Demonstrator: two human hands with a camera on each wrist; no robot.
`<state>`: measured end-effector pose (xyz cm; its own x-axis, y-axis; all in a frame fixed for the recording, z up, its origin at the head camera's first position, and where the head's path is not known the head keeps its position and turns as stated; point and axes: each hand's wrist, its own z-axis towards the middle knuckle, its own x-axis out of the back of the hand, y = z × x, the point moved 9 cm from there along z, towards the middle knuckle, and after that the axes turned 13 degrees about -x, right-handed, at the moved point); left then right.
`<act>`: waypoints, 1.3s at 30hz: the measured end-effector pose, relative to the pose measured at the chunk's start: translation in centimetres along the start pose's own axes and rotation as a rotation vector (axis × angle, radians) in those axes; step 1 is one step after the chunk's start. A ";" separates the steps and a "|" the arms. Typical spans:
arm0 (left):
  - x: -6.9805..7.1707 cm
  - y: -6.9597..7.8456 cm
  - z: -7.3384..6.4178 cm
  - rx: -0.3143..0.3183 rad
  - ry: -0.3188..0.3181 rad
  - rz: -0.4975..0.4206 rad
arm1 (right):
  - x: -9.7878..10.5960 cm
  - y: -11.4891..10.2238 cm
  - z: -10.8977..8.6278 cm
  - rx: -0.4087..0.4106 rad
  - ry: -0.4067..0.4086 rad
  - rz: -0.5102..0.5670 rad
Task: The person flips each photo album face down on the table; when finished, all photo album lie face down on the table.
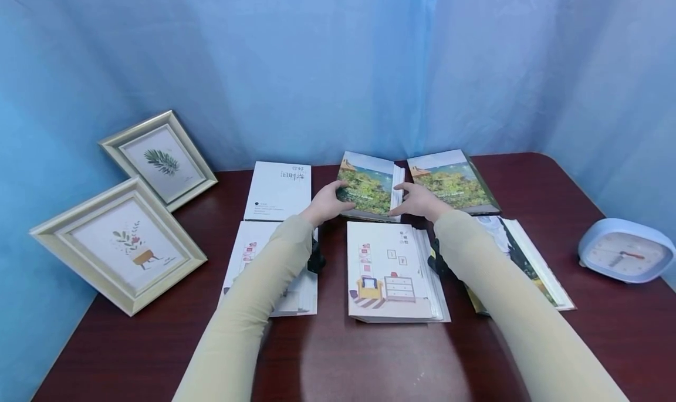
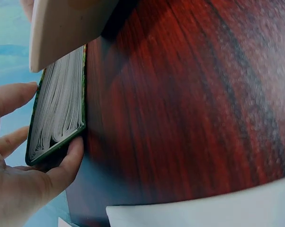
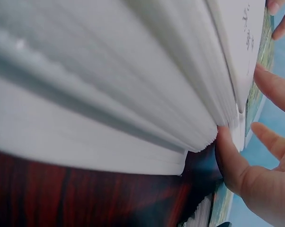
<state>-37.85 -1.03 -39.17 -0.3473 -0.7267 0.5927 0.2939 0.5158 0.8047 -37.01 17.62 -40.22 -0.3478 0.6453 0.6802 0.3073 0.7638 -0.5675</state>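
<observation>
A photo album (image 1: 365,185) with a green tree-and-sky cover lies in the back row, slightly turned, its page side facing right. My left hand (image 1: 327,204) grips its left end. In the left wrist view, the thumb (image 2: 72,156) is under the album's corner and the fingers lie against the cover, with the page edges (image 2: 59,101) between. My right hand (image 1: 419,201) holds the right, page side, thumb at the near corner and fingers farther back. In the right wrist view, a white album's thick pages (image 3: 133,94) hide much of that grip.
A white illustrated album (image 1: 382,273) lies just in front. White albums (image 1: 277,191) (image 1: 293,302) are at left; a matching green album (image 1: 449,179) and a dark-covered one (image 1: 533,264) at right. Two picture frames (image 1: 127,243) (image 1: 161,161) stand left, a blue clock (image 1: 625,250) far right.
</observation>
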 end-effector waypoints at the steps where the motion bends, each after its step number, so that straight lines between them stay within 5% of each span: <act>1: 0.0 0.0 0.0 0.003 0.001 -0.006 | 0.0 -0.1 0.0 0.003 -0.004 0.001; 13: 0.4 -0.5 -0.1 0.078 0.026 -0.089 | -0.1 -0.2 0.5 0.012 -0.022 0.029; 26: 0.6 0.2 -0.3 0.022 0.062 -0.068 | -0.5 -0.3 0.2 0.004 -0.042 0.042; 39: 0.9 0.4 -0.6 -0.008 0.112 -0.151 | -0.8 -0.3 0.3 0.020 -0.072 0.092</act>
<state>-37.55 -1.74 -38.29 -0.2868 -0.8419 0.4571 0.2528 0.3938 0.8838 -37.05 16.91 -40.74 -0.3819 0.7110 0.5905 0.3230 0.7013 -0.6355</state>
